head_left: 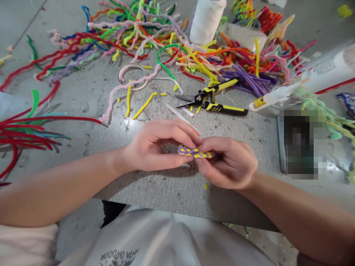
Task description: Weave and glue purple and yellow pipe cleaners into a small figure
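Observation:
A small woven piece of yellow and purple fuzzy stems [191, 152] is held between both hands above the grey table [155, 184]. My left hand [163, 144] pinches its left part, thumb below and fingers above. At its right end my right hand [229, 160] grips it between thumb and curled fingers. The fingertips of the two hands nearly meet at the middle of the piece. Just beyond the hands lie black and yellow cutters [212, 99] with their blades apart, and a white strip [181, 117].
Tangled coloured stems [133, 33] spread along the back. Red stems [24, 127] lie at the left. A roll of tape [133, 77], a white bottle [206, 22], a white tube [313, 77] and a pixelated device [283, 147] also rest there.

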The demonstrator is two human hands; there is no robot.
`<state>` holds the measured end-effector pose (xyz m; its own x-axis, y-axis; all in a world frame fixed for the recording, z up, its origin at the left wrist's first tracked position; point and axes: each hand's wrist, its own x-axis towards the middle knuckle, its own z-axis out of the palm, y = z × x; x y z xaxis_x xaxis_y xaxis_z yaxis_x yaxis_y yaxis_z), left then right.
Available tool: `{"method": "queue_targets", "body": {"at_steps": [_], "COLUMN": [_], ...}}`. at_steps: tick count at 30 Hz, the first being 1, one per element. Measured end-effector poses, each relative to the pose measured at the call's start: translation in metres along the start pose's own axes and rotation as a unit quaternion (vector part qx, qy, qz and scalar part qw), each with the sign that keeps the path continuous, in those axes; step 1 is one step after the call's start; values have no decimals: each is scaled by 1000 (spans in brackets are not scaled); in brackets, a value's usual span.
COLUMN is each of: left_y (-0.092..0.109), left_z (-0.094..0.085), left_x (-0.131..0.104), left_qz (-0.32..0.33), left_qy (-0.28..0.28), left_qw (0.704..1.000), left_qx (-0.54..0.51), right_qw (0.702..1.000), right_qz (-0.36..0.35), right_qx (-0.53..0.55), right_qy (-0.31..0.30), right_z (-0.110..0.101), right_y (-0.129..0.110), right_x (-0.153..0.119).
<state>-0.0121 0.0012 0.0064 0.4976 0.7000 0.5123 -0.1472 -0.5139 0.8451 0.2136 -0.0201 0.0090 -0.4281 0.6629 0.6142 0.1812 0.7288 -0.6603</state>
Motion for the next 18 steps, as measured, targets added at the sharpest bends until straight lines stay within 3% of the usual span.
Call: {"method": "queue_targets", "body": {"at_steps": [10,15,18], "left_y": [5,6,5], "left_z": [0,2,2], "left_x": [-1,-1,-1], "left_qz": [-54,-73,-74], "left_qy": [0,40,56], "left_qw": [999,997,996], "left_qx": [-2,-6,-10], "right_qw": [999,995,995], "right_qz": [37,68,52], "right_qx": [-14,68,79], "right_qy": [-21,17,37], "right_z": [-4,0,3], "right_y": [-8,-1,5], "right_x": [4,-1,1]}}
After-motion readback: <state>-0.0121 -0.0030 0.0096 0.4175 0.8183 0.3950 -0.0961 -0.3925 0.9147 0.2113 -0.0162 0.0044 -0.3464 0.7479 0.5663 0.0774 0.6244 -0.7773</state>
